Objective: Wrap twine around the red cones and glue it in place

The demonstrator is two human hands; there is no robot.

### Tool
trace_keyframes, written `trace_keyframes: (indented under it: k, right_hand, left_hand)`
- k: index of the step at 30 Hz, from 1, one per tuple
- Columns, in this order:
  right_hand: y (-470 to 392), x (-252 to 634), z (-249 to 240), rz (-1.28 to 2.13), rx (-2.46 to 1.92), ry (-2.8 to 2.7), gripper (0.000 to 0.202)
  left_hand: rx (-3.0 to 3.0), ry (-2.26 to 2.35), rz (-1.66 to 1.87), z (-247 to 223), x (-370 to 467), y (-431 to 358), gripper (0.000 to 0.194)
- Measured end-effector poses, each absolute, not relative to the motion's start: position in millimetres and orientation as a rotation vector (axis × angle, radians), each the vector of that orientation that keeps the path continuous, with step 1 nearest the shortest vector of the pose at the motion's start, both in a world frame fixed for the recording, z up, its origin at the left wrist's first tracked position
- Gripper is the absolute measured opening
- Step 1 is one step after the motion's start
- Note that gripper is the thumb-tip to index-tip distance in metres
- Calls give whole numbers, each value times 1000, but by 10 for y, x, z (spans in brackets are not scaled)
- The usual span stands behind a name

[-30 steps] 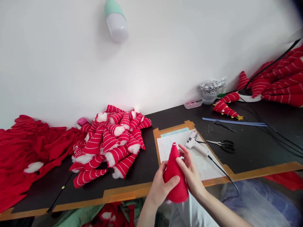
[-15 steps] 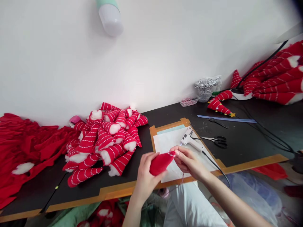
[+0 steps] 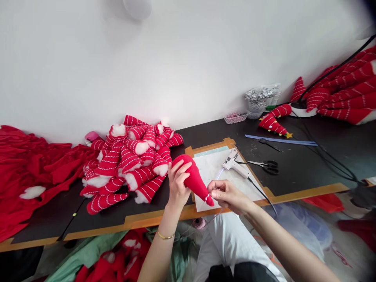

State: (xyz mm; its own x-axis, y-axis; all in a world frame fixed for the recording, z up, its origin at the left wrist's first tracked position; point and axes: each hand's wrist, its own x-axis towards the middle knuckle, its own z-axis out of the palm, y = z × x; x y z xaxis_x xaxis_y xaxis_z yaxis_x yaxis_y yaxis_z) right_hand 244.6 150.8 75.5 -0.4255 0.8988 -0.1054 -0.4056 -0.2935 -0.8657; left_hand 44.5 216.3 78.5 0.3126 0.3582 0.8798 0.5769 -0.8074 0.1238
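Observation:
My left hand [image 3: 178, 184] is wrapped around the wide end of a plain red stuffed cone [image 3: 190, 176], tilted with its narrow tip toward me and to the right. A white-and-red twine [image 3: 208, 197] circles the cone close to that tip. There my right hand [image 3: 227, 194] pinches, thumb against forefinger, on the twine. From below this hand the twine runs down toward a pink-and-white spool [image 3: 199, 223] under the table edge. Just beyond my right hand a white glue gun [image 3: 235, 164] lies on white paper [image 3: 205, 164].
Striped red stuffed cones [image 3: 132, 156] are heaped left of the paper, with red fabric [image 3: 35, 168] farther left. Scissors [image 3: 268, 167], blue strips [image 3: 282, 140] and a decorated striped cone [image 3: 274, 123] lie right. A black cord [image 3: 263, 194] hangs over the taped table edge [image 3: 308, 192].
The cone has swung from pointing up and right to pointing down and right, showing more of its length. My left hand has risen slightly. The view has tilted down.

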Motion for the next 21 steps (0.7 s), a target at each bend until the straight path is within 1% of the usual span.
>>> trace_keyframes:
  k: [2, 6, 10, 12, 14, 17, 19, 21]
  right_hand:
    - [1512, 2449, 745, 1894, -748, -982, 50]
    - [1531, 2442, 740, 2032, -656, -940, 50]
    - [1553, 2357, 763, 2214, -506, -823, 51]
    - [1561, 2303, 780, 2260, -451, -754, 55]
    - [1568, 2269, 788, 2260, -436, -717, 58]
    - [1592, 2288, 766, 2200, -477, -722, 51]
    - [1618, 2335, 727, 2095, -566, -781, 46]
    - [1647, 2386, 678, 1989, -665, -831, 45]
  left_hand:
    - [-2342, -836, -1481, 793, 473, 2190, 37]
    - [-2284, -902, -1411, 798, 509, 2253, 27]
    - [-2295, -880, -1489, 734, 559, 2331, 23]
    - [-2287, -854, -1540, 702, 599, 2365, 24]
    - [-2239, -818, -1565, 682, 635, 2394, 32]
    - [-2179, -915, -1603, 664, 645, 2427, 51]
    - [-2224, -1213, -1705, 651, 618, 2430, 66]
    - [-2291, -1681, -1987, 647, 589, 2403, 82]
